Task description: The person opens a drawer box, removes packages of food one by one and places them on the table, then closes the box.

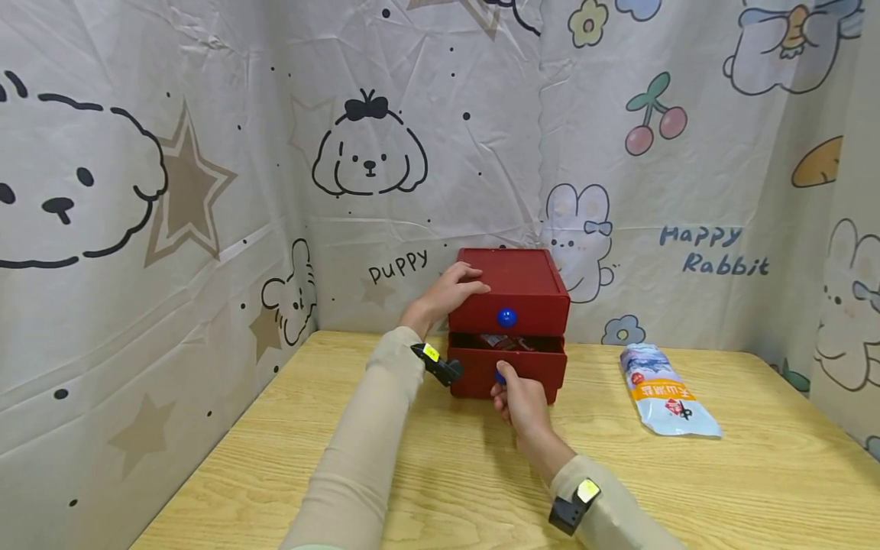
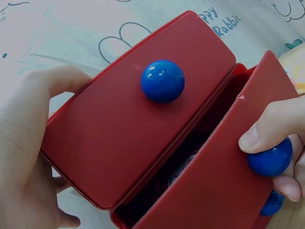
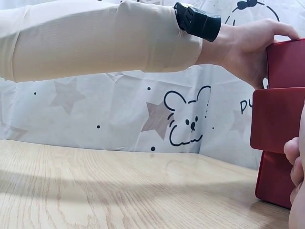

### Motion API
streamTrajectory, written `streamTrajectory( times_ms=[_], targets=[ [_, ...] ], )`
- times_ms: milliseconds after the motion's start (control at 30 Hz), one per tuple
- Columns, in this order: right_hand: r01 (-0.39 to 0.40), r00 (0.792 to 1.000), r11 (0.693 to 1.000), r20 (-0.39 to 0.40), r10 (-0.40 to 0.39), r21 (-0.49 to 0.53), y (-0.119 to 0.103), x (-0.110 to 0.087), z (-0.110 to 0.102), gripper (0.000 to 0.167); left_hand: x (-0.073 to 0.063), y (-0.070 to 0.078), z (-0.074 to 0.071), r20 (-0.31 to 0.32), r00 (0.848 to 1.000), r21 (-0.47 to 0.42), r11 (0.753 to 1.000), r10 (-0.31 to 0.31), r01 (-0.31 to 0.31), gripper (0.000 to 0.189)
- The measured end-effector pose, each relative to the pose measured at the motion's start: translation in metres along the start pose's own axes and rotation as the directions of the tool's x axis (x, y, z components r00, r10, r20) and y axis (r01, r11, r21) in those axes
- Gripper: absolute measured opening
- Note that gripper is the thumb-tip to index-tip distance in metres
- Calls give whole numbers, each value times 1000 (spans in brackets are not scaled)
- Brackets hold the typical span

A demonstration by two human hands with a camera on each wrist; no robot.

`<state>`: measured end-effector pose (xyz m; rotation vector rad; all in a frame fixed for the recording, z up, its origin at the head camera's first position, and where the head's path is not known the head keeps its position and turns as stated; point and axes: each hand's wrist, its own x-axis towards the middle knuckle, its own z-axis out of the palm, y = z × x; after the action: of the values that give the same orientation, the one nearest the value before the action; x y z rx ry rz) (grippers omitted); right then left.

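A small red drawer cabinet point(image 1: 512, 271) with round blue knobs stands at the back of the table. My left hand point(image 1: 443, 296) grips its top left side, fingers spread over the top edge and the side wall. Below the top drawer, whose blue knob point(image 2: 163, 81) is free, the middle drawer point(image 2: 209, 176) is pulled partly out. My right hand point(image 1: 528, 409) pinches that drawer's blue knob point(image 2: 270, 160) between thumb and fingers. Shiny wrapped items point(image 1: 507, 341) show inside the gap, mostly in shadow. Another blue knob point(image 2: 272, 204) peeks out lower down, on the bottom drawer point(image 3: 272, 179).
To the right of the cabinet lies a blue, white and orange plastic packet point(image 1: 667, 393) on the wooden table point(image 1: 440, 489). A printed cloth backdrop point(image 1: 426, 153) rises close behind the cabinet and along the table's left side.
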<state>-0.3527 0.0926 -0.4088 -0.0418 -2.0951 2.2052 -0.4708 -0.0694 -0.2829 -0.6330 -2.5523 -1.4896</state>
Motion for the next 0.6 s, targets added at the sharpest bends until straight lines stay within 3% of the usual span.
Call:
streamTrajectory(
  times_ms=[600],
  targets=[
    [8,1000,1000,1,-8,27,2,-7,0,55,13,-15,-1,12,1000,-49,998,27,-27,53]
  ],
)
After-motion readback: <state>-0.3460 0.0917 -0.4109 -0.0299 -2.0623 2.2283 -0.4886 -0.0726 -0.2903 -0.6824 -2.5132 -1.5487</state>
